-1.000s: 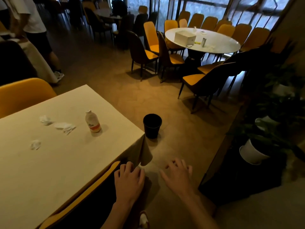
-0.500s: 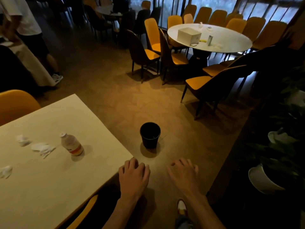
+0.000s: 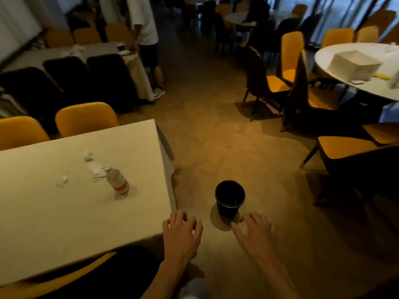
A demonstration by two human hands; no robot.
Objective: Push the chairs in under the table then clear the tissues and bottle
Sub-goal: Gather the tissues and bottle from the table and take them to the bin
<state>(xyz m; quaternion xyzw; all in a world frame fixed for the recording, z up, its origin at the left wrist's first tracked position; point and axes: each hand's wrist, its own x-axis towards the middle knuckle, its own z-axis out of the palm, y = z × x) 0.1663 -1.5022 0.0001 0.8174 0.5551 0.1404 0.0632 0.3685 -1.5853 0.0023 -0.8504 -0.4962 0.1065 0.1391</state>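
A small plastic bottle (image 3: 117, 180) with an orange-banded label stands on the white table (image 3: 54, 216). Three crumpled tissues lie left of it: one (image 3: 88, 155) farthest back, one (image 3: 97, 172) right beside the bottle, one (image 3: 62, 181) further left. A yellow chair (image 3: 64, 275) sits pushed under the table's near edge, its dark back below my left hand (image 3: 181, 236). That hand hovers at the table's near right corner, fingers apart, holding nothing. My right hand (image 3: 254, 234) is spread open above the floor, just in front of a black bin (image 3: 230, 198).
Two yellow chairs (image 3: 86, 118) stand at the table's far side. Dark and yellow chairs (image 3: 302, 87) ring a round white table (image 3: 356, 70) carrying a white box at right. A person (image 3: 146, 39) stands at another table at the back left. Bare floor lies between.
The view has swung left, so the table and bottle now sit nearer the middle. Both hands stay open, with the left one at the table corner and the right one close to the bin.
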